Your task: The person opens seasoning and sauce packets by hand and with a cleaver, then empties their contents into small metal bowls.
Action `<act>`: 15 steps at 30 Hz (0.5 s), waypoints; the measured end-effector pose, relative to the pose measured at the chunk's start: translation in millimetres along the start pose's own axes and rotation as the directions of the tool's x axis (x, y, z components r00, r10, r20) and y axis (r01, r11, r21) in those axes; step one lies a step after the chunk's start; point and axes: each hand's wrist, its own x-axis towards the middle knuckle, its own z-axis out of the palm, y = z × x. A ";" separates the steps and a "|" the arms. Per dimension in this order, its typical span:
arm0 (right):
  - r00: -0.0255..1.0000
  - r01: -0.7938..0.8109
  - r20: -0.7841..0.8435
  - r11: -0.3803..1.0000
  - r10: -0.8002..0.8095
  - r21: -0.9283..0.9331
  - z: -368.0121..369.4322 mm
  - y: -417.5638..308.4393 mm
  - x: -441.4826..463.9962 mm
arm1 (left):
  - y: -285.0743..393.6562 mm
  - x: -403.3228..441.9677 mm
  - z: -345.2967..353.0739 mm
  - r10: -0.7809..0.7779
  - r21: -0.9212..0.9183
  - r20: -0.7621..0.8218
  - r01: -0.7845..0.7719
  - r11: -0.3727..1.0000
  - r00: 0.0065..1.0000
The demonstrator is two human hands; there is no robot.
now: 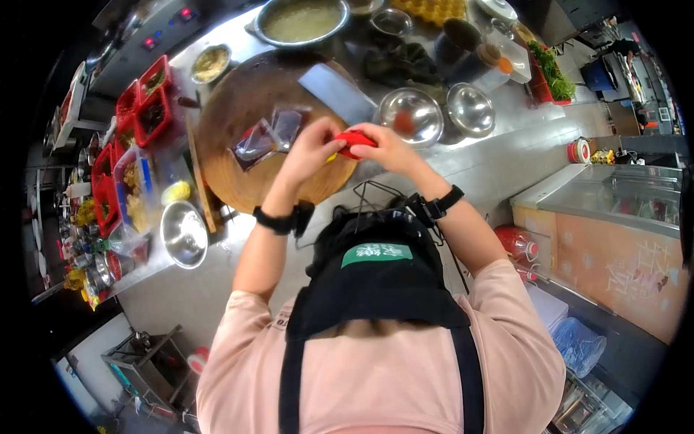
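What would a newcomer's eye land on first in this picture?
Probably the small bright red thing held between the left hand and the right hand, in front of the chest at the right side of the round wooden board. Next might come the broad cleaver blade lying across that board's far right edge, then the red baskets off to the left.

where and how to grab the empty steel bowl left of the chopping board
Probably by the rim of the steel bowl, coming from the near edge of the counter: its open mouth offers a lip to pinch, and a wooden stick crowds the side toward the chopping board.
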 end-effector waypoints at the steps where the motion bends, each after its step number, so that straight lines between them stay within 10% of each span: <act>1: 0.997 0.064 -0.025 0.983 -0.069 -0.169 2.2 0.7 -0.7 | 2.4 -0.1 5.3 -0.002 0.002 0.002 0.002 1.000 1.000; 10: 0.957 0.161 -0.111 0.806 -0.269 -0.570 -1.7 -2.1 -10.3 | 12.4 11.9 29.6 0.180 0.368 -0.048 -0.150 0.918 0.982; 13: 0.937 0.159 -0.153 0.776 -0.312 -0.611 2.6 -2.3 -12.4 | 11.3 13.1 41.5 0.091 0.126 -0.151 -0.072 0.989 0.984; 15: 0.857 0.221 -0.182 0.662 -0.483 -0.717 7.8 6.1 -13.2 | 15.2 11.0 55.9 -0.165 -0.392 -0.263 0.052 0.919 0.951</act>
